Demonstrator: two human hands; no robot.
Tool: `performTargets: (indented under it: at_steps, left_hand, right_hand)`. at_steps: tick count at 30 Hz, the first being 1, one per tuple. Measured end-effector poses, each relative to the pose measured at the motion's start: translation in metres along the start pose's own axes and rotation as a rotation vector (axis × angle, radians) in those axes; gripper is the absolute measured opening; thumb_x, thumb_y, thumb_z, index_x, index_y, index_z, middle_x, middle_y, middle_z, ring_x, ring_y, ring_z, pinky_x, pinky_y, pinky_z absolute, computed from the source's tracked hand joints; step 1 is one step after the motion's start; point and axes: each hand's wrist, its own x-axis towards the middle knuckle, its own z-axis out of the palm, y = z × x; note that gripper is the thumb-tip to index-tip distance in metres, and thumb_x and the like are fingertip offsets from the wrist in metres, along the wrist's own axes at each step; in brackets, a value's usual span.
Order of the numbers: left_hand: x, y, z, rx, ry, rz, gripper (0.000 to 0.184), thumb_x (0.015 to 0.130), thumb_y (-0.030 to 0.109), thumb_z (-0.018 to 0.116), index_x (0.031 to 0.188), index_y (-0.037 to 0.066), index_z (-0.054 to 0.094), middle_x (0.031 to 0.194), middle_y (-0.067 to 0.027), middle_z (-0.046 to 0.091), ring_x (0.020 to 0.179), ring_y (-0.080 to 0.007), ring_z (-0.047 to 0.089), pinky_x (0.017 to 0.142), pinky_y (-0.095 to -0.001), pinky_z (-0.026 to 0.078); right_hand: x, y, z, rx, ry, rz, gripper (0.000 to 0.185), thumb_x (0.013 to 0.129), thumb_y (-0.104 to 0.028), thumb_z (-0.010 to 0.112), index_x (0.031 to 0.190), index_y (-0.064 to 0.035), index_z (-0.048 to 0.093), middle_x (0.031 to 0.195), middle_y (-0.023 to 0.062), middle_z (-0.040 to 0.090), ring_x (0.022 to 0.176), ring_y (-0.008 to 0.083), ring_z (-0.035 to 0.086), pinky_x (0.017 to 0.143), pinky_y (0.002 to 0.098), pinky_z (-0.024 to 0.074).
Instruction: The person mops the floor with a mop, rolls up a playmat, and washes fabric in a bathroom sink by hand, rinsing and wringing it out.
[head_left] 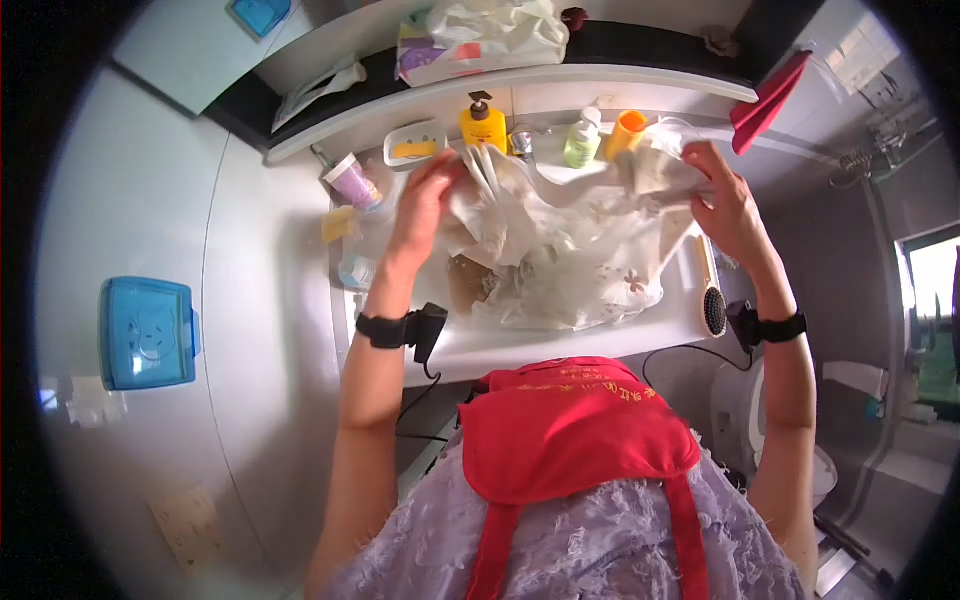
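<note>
A whitish, translucent plastic bag (575, 255) with a small flower print is stretched between my two hands over the sink. My left hand (430, 200) is closed on the bag's upper left edge, its fingertips partly hidden in the folds. At the upper right, my right hand (727, 205) pinches the other side of the bag between thumb and fingers. The bag's crumpled lower part hangs into the white sink (440, 345) and hides most of the basin. A brownish patch (468, 283) shows at the bag's left; I cannot make out what it is.
Along the back stand a yellow pump bottle (484, 128), a faucet (521, 143), a green pump bottle (583, 140) and an orange cup (626, 132). A purple cup (353, 182) and a soap dish (413, 147) are at left. A hairbrush (712, 300) lies on the right rim.
</note>
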Motion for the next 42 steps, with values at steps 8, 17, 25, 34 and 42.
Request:
performTargets:
  at_steps: [8, 17, 25, 34, 42]
  left_hand:
    - [-0.030, 0.058, 0.068, 0.187, -0.296, 0.132, 0.076, 0.076, 0.024, 0.077, 0.138, 0.010, 0.035, 0.117, -0.0023, 0.054, 0.104, -0.0119, 0.053, 0.090, -0.0274, 0.042]
    - [-0.031, -0.026, 0.081, 0.336, -0.557, -0.127, 0.029, 0.076, 0.010, 0.078, 0.102, 0.002, 0.068, 0.085, 0.0022, 0.067, 0.075, -0.0067, 0.059, 0.070, -0.0257, 0.049]
    - [-0.037, 0.017, 0.061, 0.411, -0.731, -0.164, 0.036, 0.078, 0.007, 0.077, 0.112, 0.003, 0.067, 0.094, 0.0000, 0.069, 0.085, -0.0071, 0.060, 0.079, -0.0256, 0.050]
    - [-0.043, 0.030, 0.042, 0.461, -0.515, -0.153, 0.034, 0.080, 0.011, 0.076, 0.111, 0.003, 0.066, 0.096, -0.0009, 0.068, 0.086, -0.0076, 0.059, 0.079, -0.0262, 0.049]
    - [-0.036, 0.020, 0.046, 0.332, -0.272, -0.104, 0.025, 0.086, 0.014, 0.070, 0.108, 0.002, 0.063, 0.097, 0.0017, 0.063, 0.086, -0.0065, 0.056, 0.076, -0.0251, 0.047]
  right_hand:
    - [0.017, -0.049, 0.040, 0.324, -0.118, -0.110, 0.047, 0.073, 0.005, 0.058, 0.117, -0.0059, 0.047, 0.107, 0.0178, 0.064, 0.096, 0.0359, 0.064, 0.080, 0.0393, 0.0520]
    - [0.002, -0.020, 0.105, 0.674, -0.249, -0.107, 0.045, 0.076, -0.001, 0.068, 0.119, -0.0064, 0.055, 0.112, 0.0052, 0.062, 0.103, 0.0161, 0.059, 0.090, 0.0316, 0.0492]
    - [-0.063, 0.117, 0.187, 0.428, -0.568, 0.342, 0.092, 0.072, -0.016, 0.079, 0.148, -0.0121, 0.027, 0.137, 0.0162, 0.050, 0.123, 0.0254, 0.049, 0.102, 0.0380, 0.0421]
    - [-0.042, 0.090, 0.160, 0.969, -0.425, 0.442, 0.048, 0.085, -0.017, 0.065, 0.129, -0.0040, 0.050, 0.090, 0.0042, 0.064, 0.084, 0.0116, 0.060, 0.079, 0.0282, 0.0498]
    - [-0.003, 0.004, 0.089, 1.327, -0.225, 0.181, 0.072, 0.082, -0.014, 0.074, 0.140, -0.0075, 0.032, 0.116, 0.0045, 0.048, 0.105, 0.0132, 0.050, 0.091, 0.0287, 0.0428]
